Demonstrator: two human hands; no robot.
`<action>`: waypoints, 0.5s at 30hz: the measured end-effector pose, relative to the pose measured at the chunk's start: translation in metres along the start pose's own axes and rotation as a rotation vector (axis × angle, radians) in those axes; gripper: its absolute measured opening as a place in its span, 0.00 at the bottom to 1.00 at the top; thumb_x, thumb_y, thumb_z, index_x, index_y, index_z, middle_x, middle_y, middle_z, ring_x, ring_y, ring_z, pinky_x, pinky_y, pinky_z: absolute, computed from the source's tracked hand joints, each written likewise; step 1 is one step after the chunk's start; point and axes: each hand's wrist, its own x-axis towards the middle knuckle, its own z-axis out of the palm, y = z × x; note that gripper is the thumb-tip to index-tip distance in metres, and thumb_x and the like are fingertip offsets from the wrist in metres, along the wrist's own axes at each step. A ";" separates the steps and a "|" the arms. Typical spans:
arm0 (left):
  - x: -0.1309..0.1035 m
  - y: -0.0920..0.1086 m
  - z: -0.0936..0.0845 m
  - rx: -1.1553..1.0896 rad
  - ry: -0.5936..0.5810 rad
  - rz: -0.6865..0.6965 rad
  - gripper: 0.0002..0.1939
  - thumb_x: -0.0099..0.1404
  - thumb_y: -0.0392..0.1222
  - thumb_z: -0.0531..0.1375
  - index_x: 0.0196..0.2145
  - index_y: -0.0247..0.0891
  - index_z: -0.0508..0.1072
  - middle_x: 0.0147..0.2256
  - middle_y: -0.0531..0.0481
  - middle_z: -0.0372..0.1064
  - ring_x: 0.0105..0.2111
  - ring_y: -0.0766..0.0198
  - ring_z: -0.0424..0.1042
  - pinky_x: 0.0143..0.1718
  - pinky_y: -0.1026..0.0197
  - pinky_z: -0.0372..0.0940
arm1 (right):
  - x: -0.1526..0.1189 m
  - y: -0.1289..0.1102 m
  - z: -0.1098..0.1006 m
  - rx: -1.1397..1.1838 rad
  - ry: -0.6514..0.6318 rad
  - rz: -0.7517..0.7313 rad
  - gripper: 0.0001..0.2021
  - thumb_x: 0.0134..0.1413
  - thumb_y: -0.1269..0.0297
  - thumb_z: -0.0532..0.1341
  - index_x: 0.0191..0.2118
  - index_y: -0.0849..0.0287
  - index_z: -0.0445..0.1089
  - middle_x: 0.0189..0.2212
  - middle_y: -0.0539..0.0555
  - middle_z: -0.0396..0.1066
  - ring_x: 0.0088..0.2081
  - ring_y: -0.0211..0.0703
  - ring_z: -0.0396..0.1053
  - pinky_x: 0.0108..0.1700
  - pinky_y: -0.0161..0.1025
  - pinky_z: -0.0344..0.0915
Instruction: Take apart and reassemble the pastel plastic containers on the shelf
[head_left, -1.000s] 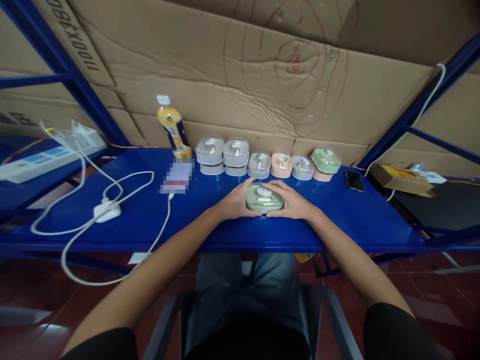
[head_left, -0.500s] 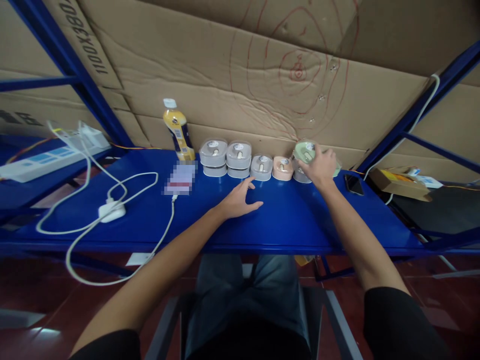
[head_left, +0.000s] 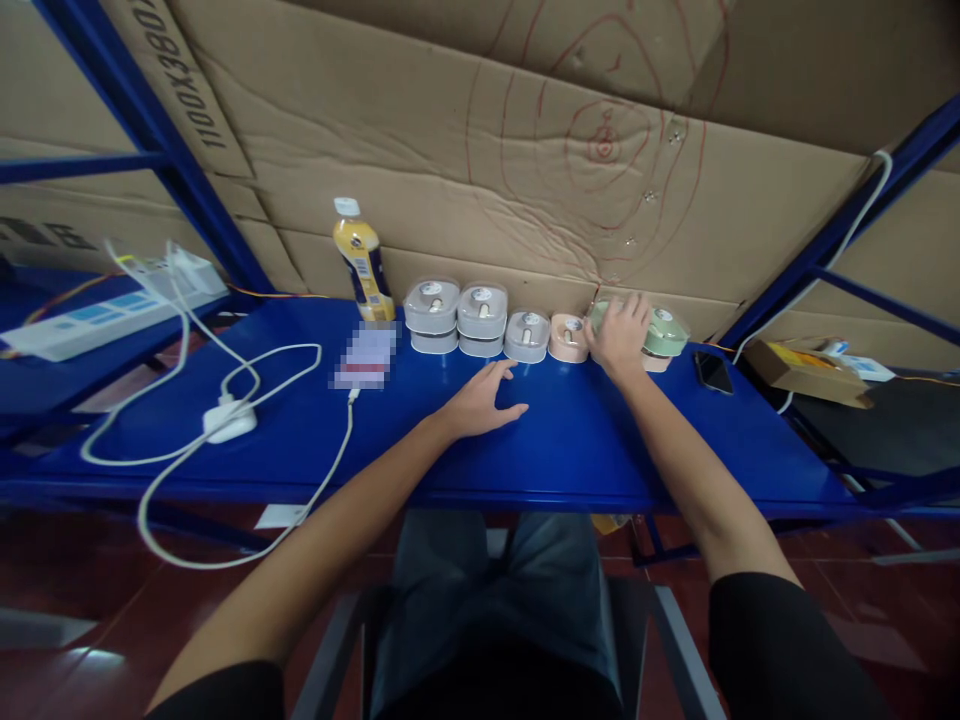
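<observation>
Near the middle of the table my left hand [head_left: 484,402] rests with thumb and fingers apart, holding nothing. My right hand [head_left: 622,338] is curled over a green lidded container [head_left: 598,314], covering most of it and what lies beneath. Just right of it, another green container [head_left: 666,332] sits on a peach one [head_left: 657,364]. To the left of my right hand stand a single peach container [head_left: 569,338] and a single grey container [head_left: 527,337]. Farther left are two stacks of grey containers, a nearer-middle stack [head_left: 482,310] and an outer stack [head_left: 433,308]. All have clear lids.
A yellow drink bottle [head_left: 364,260] stands left of the stacks, with a blurred-out flat item [head_left: 365,356] before it. A white charger [head_left: 229,422] and looping cable lie on the left. A phone [head_left: 712,372] and an open carton [head_left: 806,372] are right. Cardboard [head_left: 420,150] closes the back.
My right hand has shifted left and settled over the green container, uncovering the green container to its right. My left hand stays about where it was. The whole view has shifted slightly.
</observation>
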 end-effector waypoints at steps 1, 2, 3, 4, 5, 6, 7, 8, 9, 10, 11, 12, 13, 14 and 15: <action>0.000 0.000 0.000 -0.003 0.005 0.002 0.38 0.66 0.55 0.66 0.67 0.38 0.61 0.58 0.37 0.70 0.60 0.45 0.72 0.65 0.40 0.66 | -0.002 -0.007 -0.001 0.053 -0.022 -0.099 0.31 0.67 0.53 0.56 0.66 0.73 0.62 0.70 0.79 0.56 0.72 0.76 0.50 0.69 0.71 0.49; 0.000 0.000 0.001 -0.007 0.014 0.007 0.37 0.66 0.54 0.66 0.67 0.38 0.61 0.57 0.38 0.71 0.60 0.45 0.72 0.65 0.40 0.67 | -0.005 -0.016 0.000 0.111 -0.058 -0.209 0.31 0.68 0.53 0.55 0.67 0.72 0.62 0.72 0.77 0.55 0.73 0.74 0.49 0.71 0.69 0.49; 0.001 -0.001 0.001 -0.010 0.026 0.015 0.37 0.66 0.54 0.66 0.66 0.38 0.62 0.57 0.38 0.71 0.59 0.46 0.73 0.65 0.40 0.67 | -0.009 -0.026 0.001 0.168 -0.105 -0.317 0.32 0.68 0.52 0.55 0.68 0.70 0.61 0.73 0.75 0.54 0.74 0.72 0.50 0.72 0.68 0.49; 0.001 -0.003 0.002 -0.013 0.043 0.026 0.36 0.66 0.53 0.66 0.66 0.38 0.62 0.56 0.38 0.71 0.59 0.46 0.73 0.64 0.41 0.68 | -0.014 -0.037 0.003 0.217 -0.156 -0.414 0.33 0.68 0.51 0.56 0.69 0.69 0.61 0.74 0.74 0.53 0.74 0.71 0.50 0.73 0.67 0.49; 0.002 -0.004 0.003 -0.015 0.062 0.039 0.34 0.66 0.52 0.66 0.65 0.38 0.63 0.55 0.39 0.72 0.58 0.47 0.74 0.64 0.41 0.68 | -0.019 -0.047 0.005 0.253 -0.201 -0.482 0.34 0.67 0.50 0.57 0.71 0.67 0.60 0.75 0.72 0.52 0.75 0.71 0.49 0.74 0.67 0.49; 0.003 -0.006 0.003 -0.016 0.086 0.052 0.33 0.66 0.51 0.66 0.64 0.39 0.64 0.54 0.39 0.73 0.57 0.47 0.74 0.63 0.41 0.69 | -0.025 -0.057 0.008 0.274 -0.241 -0.521 0.36 0.66 0.50 0.59 0.72 0.66 0.58 0.76 0.72 0.51 0.76 0.71 0.49 0.74 0.67 0.49; 0.003 -0.008 0.004 -0.014 0.116 0.064 0.31 0.66 0.50 0.66 0.63 0.39 0.65 0.53 0.40 0.73 0.56 0.47 0.75 0.62 0.42 0.70 | -0.032 -0.065 0.010 0.281 -0.275 -0.543 0.37 0.66 0.50 0.60 0.72 0.66 0.57 0.76 0.72 0.51 0.76 0.71 0.48 0.74 0.67 0.48; 0.004 -0.009 0.004 -0.009 0.149 0.072 0.29 0.66 0.48 0.65 0.62 0.39 0.66 0.52 0.40 0.74 0.56 0.48 0.75 0.61 0.42 0.71 | -0.038 -0.072 0.011 0.278 -0.299 -0.546 0.37 0.66 0.51 0.61 0.73 0.67 0.56 0.76 0.73 0.52 0.76 0.72 0.49 0.74 0.68 0.48; 0.004 -0.011 0.004 -0.002 0.187 0.080 0.28 0.66 0.47 0.65 0.61 0.39 0.66 0.52 0.41 0.74 0.55 0.48 0.76 0.60 0.42 0.72 | -0.045 -0.077 0.011 0.271 -0.312 -0.542 0.38 0.65 0.52 0.62 0.73 0.69 0.56 0.75 0.74 0.52 0.76 0.72 0.49 0.74 0.68 0.48; 0.005 -0.012 0.004 0.006 0.227 0.087 0.26 0.66 0.46 0.65 0.60 0.39 0.67 0.51 0.41 0.75 0.54 0.49 0.76 0.59 0.43 0.72 | -0.052 -0.079 0.010 0.265 -0.316 -0.536 0.37 0.65 0.53 0.62 0.72 0.70 0.56 0.75 0.76 0.53 0.75 0.73 0.50 0.74 0.67 0.49; 0.005 -0.012 0.003 0.013 0.270 0.094 0.25 0.66 0.45 0.65 0.59 0.39 0.67 0.51 0.41 0.75 0.53 0.49 0.77 0.58 0.43 0.73 | -0.058 -0.079 0.007 0.264 -0.310 -0.535 0.37 0.65 0.53 0.63 0.71 0.72 0.57 0.74 0.77 0.54 0.75 0.73 0.50 0.74 0.66 0.50; 0.005 -0.013 0.002 0.018 0.312 0.104 0.25 0.66 0.44 0.65 0.59 0.39 0.67 0.51 0.41 0.75 0.52 0.50 0.77 0.57 0.44 0.73 | -0.064 -0.077 0.002 0.271 -0.297 -0.543 0.37 0.65 0.52 0.63 0.70 0.72 0.59 0.73 0.77 0.55 0.75 0.74 0.51 0.74 0.66 0.51; 0.006 -0.013 0.002 0.020 0.350 0.117 0.24 0.66 0.44 0.65 0.58 0.38 0.67 0.51 0.41 0.75 0.52 0.50 0.77 0.56 0.45 0.74 | -0.071 -0.074 -0.004 0.288 -0.282 -0.556 0.35 0.64 0.52 0.63 0.68 0.72 0.61 0.72 0.77 0.57 0.74 0.73 0.53 0.73 0.65 0.53; 0.006 -0.013 0.001 0.022 0.384 0.133 0.24 0.67 0.43 0.65 0.57 0.38 0.67 0.51 0.40 0.75 0.52 0.51 0.77 0.55 0.45 0.74 | -0.076 -0.070 -0.011 0.314 -0.264 -0.565 0.33 0.64 0.52 0.63 0.66 0.70 0.64 0.69 0.76 0.60 0.72 0.72 0.56 0.72 0.63 0.56; 0.006 -0.012 0.000 0.024 0.410 0.148 0.23 0.67 0.43 0.65 0.57 0.38 0.67 0.52 0.40 0.74 0.52 0.50 0.77 0.55 0.45 0.74 | -0.082 -0.066 -0.018 0.343 -0.243 -0.560 0.30 0.64 0.51 0.63 0.62 0.68 0.67 0.66 0.74 0.65 0.69 0.71 0.61 0.70 0.62 0.60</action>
